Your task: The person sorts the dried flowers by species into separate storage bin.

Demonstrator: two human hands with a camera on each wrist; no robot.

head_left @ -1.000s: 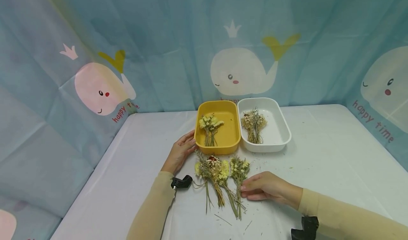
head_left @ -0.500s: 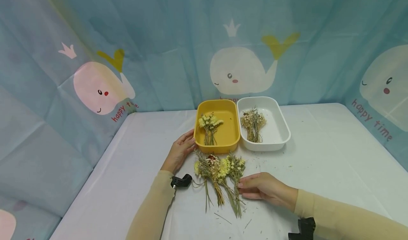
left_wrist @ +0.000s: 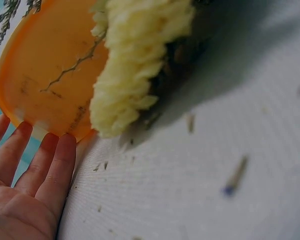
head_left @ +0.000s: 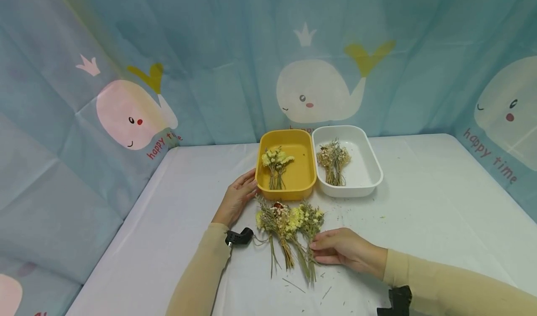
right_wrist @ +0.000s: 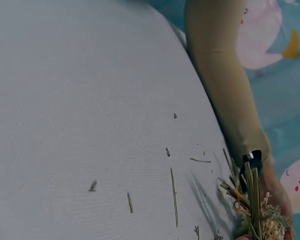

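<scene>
My left hand (head_left: 237,198) lies against the left side of the yellow tub (head_left: 262,197). In the left wrist view its straight fingers (left_wrist: 49,165) touch the tub's wall. My right hand (head_left: 346,248) pinches the stems of a small bunch of dried flowers (head_left: 311,218), pale yellow and green. Those stems show slightly raised above the cloth in the right wrist view, where most of the hand is out of sight. Close on its left lie further dried flowers (head_left: 278,220), with cream, yellow and dark red heads. Another yellow bunch (head_left: 275,164) lies inside the yellow tub.
A white tub (head_left: 365,167) stands against the yellow one's right side, holding a bunch of beige and grey-green dried flowers (head_left: 334,162). Broken stem bits (head_left: 293,285) are scattered over the white tablecloth (head_left: 440,204). Behind the table hangs a blue whale-print curtain (head_left: 226,73).
My right hand has moved a little to the left with its bunch, bringing it against the other flowers. The stem ends have shifted slightly away from me. The left hand keeps its place.
</scene>
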